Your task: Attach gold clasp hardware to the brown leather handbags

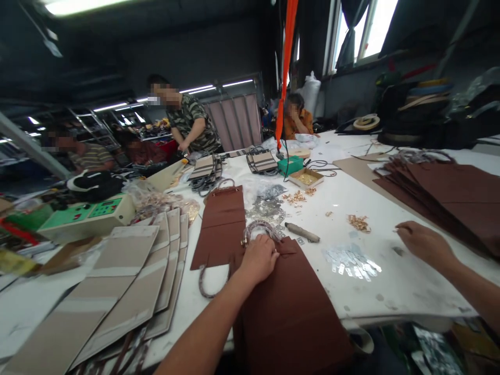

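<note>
My left hand (261, 258) is closed over the top edge of a brown bag panel (292, 307), right beside its curved handle (260, 228). The panel hangs over the table's front edge. To the right, my right hand (424, 242) hovers with fingertips pinched; anything between them is too small to make out. It is nearest to a little heap of gold-coloured metal pieces (359, 223). Flat silvery plates (351, 263) lie between my hands. Behind the panel rests a dark, wrapped rod-like tool (302, 232). Another brown panel with handles (221, 224) lies to its left.
Overlapping beige panels (117, 281) cover the left side, and a brown stack (449, 192) lies at right. Farther back are a shallow box of gold pieces (307, 178), a green box (289, 165) and a hanging orange strip (286, 73). Several people sit or stand beyond.
</note>
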Demonstrator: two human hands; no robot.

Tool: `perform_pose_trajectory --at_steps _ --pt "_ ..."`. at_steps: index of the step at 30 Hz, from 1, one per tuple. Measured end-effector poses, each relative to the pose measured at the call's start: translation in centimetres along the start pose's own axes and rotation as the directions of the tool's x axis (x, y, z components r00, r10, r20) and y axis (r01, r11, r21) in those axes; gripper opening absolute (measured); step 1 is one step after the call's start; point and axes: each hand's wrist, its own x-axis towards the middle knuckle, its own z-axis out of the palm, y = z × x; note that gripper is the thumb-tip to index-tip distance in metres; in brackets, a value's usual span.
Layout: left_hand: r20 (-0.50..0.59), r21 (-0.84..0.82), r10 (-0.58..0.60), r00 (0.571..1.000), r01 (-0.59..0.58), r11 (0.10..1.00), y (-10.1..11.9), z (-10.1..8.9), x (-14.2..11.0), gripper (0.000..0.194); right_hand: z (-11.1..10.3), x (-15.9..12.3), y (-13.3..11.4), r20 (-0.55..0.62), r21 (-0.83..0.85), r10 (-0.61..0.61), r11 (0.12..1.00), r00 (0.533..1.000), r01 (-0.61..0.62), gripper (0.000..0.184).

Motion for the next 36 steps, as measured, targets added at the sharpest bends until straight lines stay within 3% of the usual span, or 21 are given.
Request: perform_pose_trajectory --at_steps 2,4,6,8,10,13,16,18,20,22,24,26,31,34,36 --pt "-0.010 -0.065 -0.048 0.999 0.047 0.997 0.0 0.0 0.3 0.013 0.9 -2.7 -3.3 0.020 0.154 -0.048 0.987 0.999 0.044 0.019" --pt "0.005 -0.156 -0.099 0.995 0.098 0.983 -0.2 -0.1 0.8 0.019 2.0 -7.0 -7.9 0.125 0.314 -0.132 0.945 0.983 0.087 0.025" --pt "0.033 -0.242 -0.135 0.990 0.139 0.960 -0.2 -0.2 1.5 0.029 3.4 -12.0 -13.1 0.282 0.521 -0.314 0.844 0.906 0.131 0.030" --pt "0.057 -0.309 -0.155 0.986 0.165 0.937 -0.1 -0.3 2.2 0.038 4.8 -16.3 -18.1 0.387 0.695 -0.455 0.715 0.802 0.071 0.030" --pt "0.067 -0.353 -0.162 0.985 0.175 0.919 0.5 -0.4 2.7 0.042 6.4 -19.1 -21.9 0.384 0.790 -0.541 0.612 0.748 0.037 0.023" --pt "0.054 -0.377 -0.172 0.984 0.179 0.908 2.0 -0.3 3.3 0.036 8.8 -20.5 -25.1 0.300 0.815 -0.589 0.567 0.750 0.119 0.016" --pt "0.034 -0.396 -0.151 0.988 0.152 0.905 3.5 0.0 3.5 0.033 10.8 -19.7 -26.3 0.135 0.799 -0.657 0.514 0.741 0.311 0.020" --pt "-0.008 -0.441 -0.068 0.998 0.058 0.896 3.8 0.4 3.5 0.038 11.8 -18.5 -26.3 0.050 0.791 -0.685 0.472 0.727 0.390 0.022" --pt "-0.086 -0.451 -0.018 0.996 -0.022 0.892 3.3 0.9 3.1 0.041 12.4 -17.2 -26.0 0.059 0.801 -0.627 0.495 0.777 0.338 0.027" --pt "-0.140 -0.404 -0.058 0.989 -0.004 0.915 2.1 1.6 2.4 0.037 12.5 -15.8 -25.1 0.128 0.805 -0.497 0.558 0.858 0.203 0.032" --pt "-0.136 -0.350 -0.112 0.984 0.058 0.935 0.7 2.3 1.6 0.027 12.4 -14.6 -24.0 0.144 0.772 -0.376 0.621 0.915 0.134 0.035" --pt "-0.101 -0.301 -0.107 0.989 0.072 0.951 -0.2 2.9 1.0 0.027 12.1 -13.7 -22.7 0.107 0.725 -0.314 0.674 0.943 0.142 0.035" --pt "0.013 -0.052 -0.058 0.998 0.058 0.997 -0.3 3.0 1.7 0.037 11.0 -13.2 -20.8 0.245 0.658 -0.277 0.751 0.929 0.051 0.037" --pt "0.103 -0.056 -0.112 0.988 0.118 0.991 -0.1 2.6 2.6 0.033 10.4 -13.7 -20.8 0.279 0.595 -0.302 0.799 0.911 0.083 0.033" --pt "0.145 -0.075 -0.144 0.979 0.156 0.985 -0.3 2.4 3.0 0.032 10.0 -14.1 -20.9 0.242 0.563 -0.336 0.813 0.910 0.151 0.029"
